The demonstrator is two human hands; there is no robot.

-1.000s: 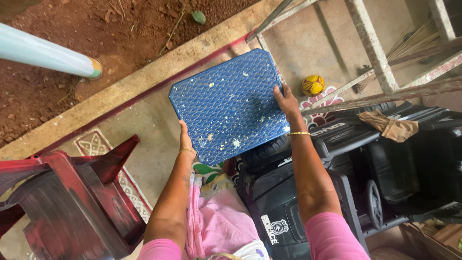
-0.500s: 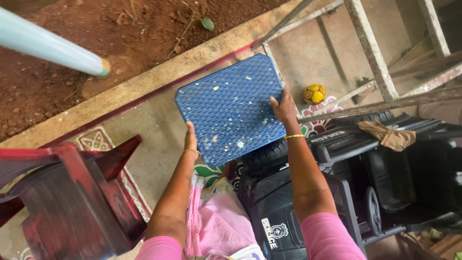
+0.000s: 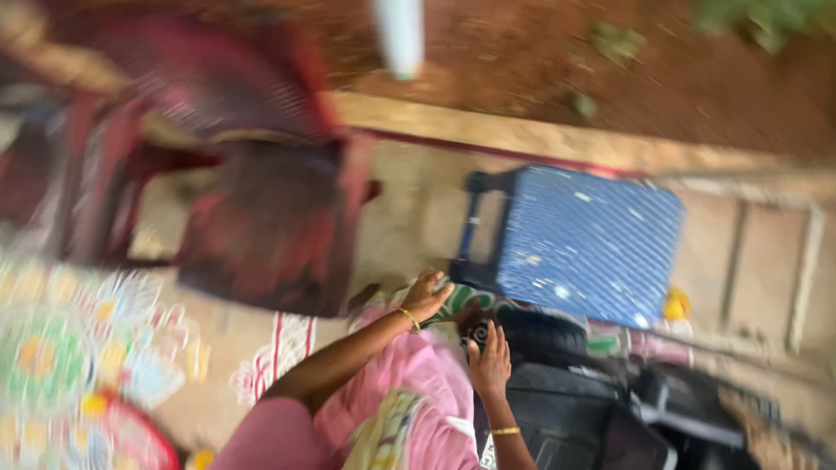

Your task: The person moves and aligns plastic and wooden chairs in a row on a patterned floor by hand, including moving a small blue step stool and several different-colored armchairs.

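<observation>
The head view is badly smeared, so fine detail is lost. A blue plastic stool (image 3: 585, 244) with a woven-pattern top flecked with pale spots stands on the concrete floor (image 3: 409, 200), its top facing up and one dark blue leg frame showing at its left end; it sits just inside the raised concrete kerb (image 3: 522, 135) that borders the red earth (image 3: 540, 52) beyond. The left hand (image 3: 425, 296), a gold bangle at its wrist, reaches forward with the fingers loosely curled and partly spread; its fingertips lie right at the lower left corner of the stool, though the blur makes it impossible to tell whether they touch it. The right hand (image 3: 489, 361), also with a bangle, is held up with the fingers straight and close together, apart from the stool and just above a black toy car (image 3: 575, 409), whose tyre shows beside the fingertips. Both arms come out of pink sleeves, with pink patterned cloth (image 3: 409, 409) between them. To the left stands a dark red plastic chair (image 3: 252, 200), near the stool but apart from it. A painted floor pattern (image 3: 78, 348) spreads across the lower left. A pale pole (image 3: 401, 35) rises at the top, and a small yellow ball (image 3: 676, 305) lies past the right end of the stool.
</observation>
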